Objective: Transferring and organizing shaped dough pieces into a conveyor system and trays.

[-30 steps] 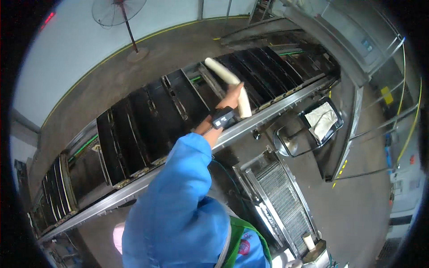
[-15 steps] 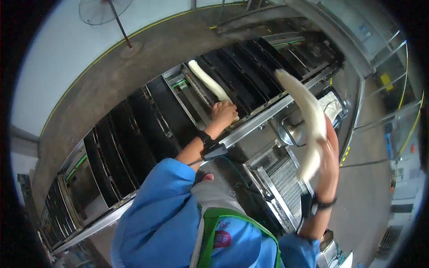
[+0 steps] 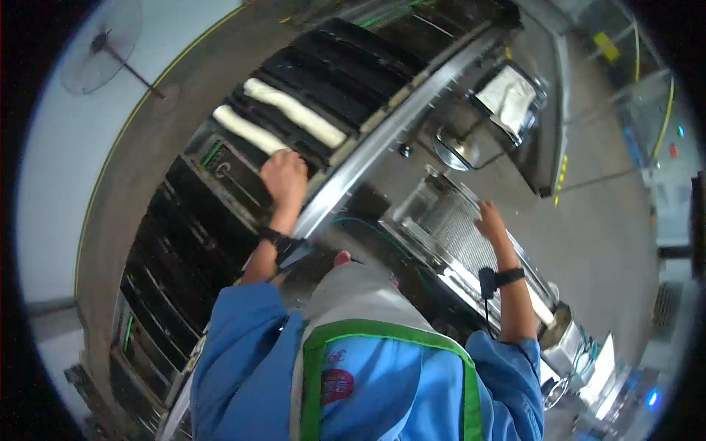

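Two long pale dough strips lie side by side in the black troughs of a conveyor: the left dough strip (image 3: 248,129) and the right dough strip (image 3: 294,112). My left hand (image 3: 284,176) rests knuckles-up at the near end of the left strip, fingers curled on the trough edge. My right hand (image 3: 490,220) hovers with fingers spread over a metal mesh belt (image 3: 456,220), holding nothing. Both wrists carry dark bands.
The row of black trough trays (image 3: 176,242) curves from lower left to upper right along a steel rail (image 3: 382,140). A steel machine with a round bowl (image 3: 460,151) and a white cloth (image 3: 511,95) stands right. A pedestal fan (image 3: 103,48) stands on the far floor.
My right hand laid its long dough strip into a trough beside the first and moved down over the mesh belt. My left hand stays at the near end of the first strip.
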{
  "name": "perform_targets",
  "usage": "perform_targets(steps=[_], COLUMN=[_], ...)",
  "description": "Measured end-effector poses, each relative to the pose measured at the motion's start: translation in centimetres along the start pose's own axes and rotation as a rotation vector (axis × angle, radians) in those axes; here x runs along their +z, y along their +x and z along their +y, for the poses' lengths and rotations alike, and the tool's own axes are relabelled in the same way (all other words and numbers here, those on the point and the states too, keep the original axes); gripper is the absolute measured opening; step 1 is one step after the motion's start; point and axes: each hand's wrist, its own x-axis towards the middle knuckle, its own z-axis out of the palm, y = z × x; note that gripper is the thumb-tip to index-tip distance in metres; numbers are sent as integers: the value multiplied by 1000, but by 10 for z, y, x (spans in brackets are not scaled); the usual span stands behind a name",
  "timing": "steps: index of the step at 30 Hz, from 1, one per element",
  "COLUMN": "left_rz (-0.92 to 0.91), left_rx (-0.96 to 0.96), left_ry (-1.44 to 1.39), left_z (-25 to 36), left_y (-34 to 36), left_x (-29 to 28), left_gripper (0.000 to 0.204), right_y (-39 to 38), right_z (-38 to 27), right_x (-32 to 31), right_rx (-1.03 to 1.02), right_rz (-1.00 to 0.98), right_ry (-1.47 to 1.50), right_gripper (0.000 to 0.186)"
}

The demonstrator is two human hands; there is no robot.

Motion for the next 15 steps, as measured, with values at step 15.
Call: perform_targets(steps=[15], left_rz=[165], left_rx=[-106], left_ry=[-41], left_z=[-25], left_y=[-51], left_x=[15], left_gripper=[19], right_y=[-126], right_z=[80], right_x=[-12], right_rx=[212], right_rz=[321], right_ry=[92], right_gripper=[39])
